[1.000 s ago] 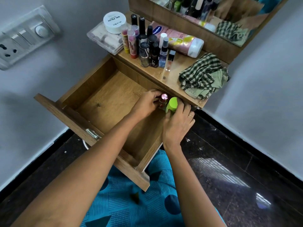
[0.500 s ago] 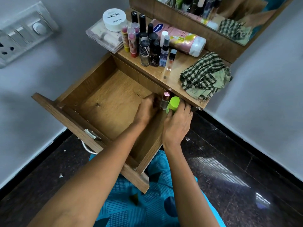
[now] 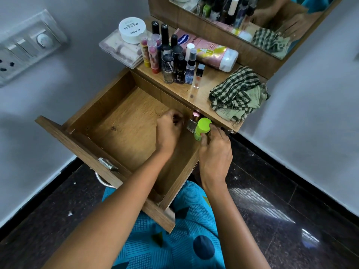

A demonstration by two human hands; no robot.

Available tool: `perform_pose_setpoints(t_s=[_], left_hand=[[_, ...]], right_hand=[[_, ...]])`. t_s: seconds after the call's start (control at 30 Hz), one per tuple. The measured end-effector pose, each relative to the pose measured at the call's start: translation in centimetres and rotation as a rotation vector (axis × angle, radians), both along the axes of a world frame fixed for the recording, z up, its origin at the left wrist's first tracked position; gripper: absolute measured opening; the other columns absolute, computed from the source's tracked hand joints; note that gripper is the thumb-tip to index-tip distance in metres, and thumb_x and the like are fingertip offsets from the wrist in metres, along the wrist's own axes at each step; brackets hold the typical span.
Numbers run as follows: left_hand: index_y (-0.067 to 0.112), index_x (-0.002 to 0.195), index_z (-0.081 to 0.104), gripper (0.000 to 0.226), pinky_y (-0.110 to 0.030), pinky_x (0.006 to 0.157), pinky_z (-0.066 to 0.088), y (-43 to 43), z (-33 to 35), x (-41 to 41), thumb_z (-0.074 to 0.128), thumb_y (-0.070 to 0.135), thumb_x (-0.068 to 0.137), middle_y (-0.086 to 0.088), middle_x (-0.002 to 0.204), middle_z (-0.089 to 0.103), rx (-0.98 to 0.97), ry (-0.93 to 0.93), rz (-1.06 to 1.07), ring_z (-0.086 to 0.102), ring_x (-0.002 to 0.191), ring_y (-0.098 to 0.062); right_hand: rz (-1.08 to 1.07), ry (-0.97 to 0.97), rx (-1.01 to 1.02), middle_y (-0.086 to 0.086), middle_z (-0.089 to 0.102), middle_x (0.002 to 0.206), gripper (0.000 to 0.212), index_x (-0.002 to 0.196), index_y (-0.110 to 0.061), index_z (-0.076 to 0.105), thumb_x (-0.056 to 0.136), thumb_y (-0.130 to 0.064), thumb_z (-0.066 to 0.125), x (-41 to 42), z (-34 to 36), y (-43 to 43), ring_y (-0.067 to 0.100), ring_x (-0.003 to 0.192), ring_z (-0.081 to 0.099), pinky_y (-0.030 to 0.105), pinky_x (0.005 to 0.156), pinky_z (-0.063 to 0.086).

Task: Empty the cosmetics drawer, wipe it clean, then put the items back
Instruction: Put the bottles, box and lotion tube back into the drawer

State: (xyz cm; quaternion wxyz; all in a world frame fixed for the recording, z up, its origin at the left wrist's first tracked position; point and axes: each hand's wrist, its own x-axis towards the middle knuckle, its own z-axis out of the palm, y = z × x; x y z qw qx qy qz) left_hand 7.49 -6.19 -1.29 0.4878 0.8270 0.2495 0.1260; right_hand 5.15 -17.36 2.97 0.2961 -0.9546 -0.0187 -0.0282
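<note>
Fingers (image 3: 204, 139) of my right hand (image 3: 215, 154) curl around the green bottle (image 3: 203, 125), at the back right corner of the drawer (image 3: 124, 131). My left hand (image 3: 168, 133) is inside the drawer, just beside a small glass bottle (image 3: 191, 125); its fingers are blurred, so I cannot tell their grip.

Left grip (image 3: 169, 131): its fingertips (image 3: 177, 118) are a blur at the back of the drawer (image 3: 101, 100), and whether they hold something or nothing, can't tell. The glass bottle (image 3: 191, 126) peeks out just beside them, half covered by the green bottle (image 3: 203, 126), its pink cap (image 3: 196, 114) tucked under the bench (image 3: 209, 88) lip. Right grip (image 3: 214, 150) wraps the green bottle, so its lower half is out of sight. The mirror (image 3: 252, 16) runs off the top edge and the switch panel (image 3: 25, 53) off the left. Labels on the standing bottles (image 3: 168, 68) are too small to read.
</note>
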Motion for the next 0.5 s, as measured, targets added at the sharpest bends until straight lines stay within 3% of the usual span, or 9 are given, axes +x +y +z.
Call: perform_pose_setpoints(t_s=[0.13,0.27,0.5], left_hand=[[0.006,0.09,0.062,0.01,-0.011,0.071,0.047,-0.1,4.0,0.0,0.062,0.001,0.081,-0.003,0.087,0.062,-0.055,-0.202,0.098,0.057,0.075,-0.005],[0.004,0.097,0.063,0.016,-0.006,0.075,0.045,0.2,8.0,1.4,0.062,0.0,0.081,-0.004,0.095,0.062,0.013,-0.369,0.099,0.055,0.079,-0.001],[0.001,0.104,0.062,0.025,-0.009,0.084,0.046,0.9,10.2,4.2,0.063,-0.001,0.08,-0.005,0.102,0.059,0.144,-0.389,0.042,0.054,0.09,-0.004]], right_hand=[[-0.042,-0.093,0.13,0.01,0.067,0.105,0.021,0.108,-0.005,0.065,0.089,-0.012,0.058,1.0,1.9,0.2,0.026,0.097,0.062,0.037,0.085,0.052],[0.033,-0.152,0.321,0.009,0.068,0.1,0.018,0.104,-0.004,0.066,0.087,-0.007,0.06,3.5,3.6,1.4,0.022,0.091,0.064,0.041,0.083,0.054],[0.104,-0.166,0.455,0.005,0.061,0.106,0.023,0.109,-0.004,0.064,0.086,-0.005,0.06,8.9,6.4,3.4,0.007,0.09,0.057,0.016,0.084,0.049]])
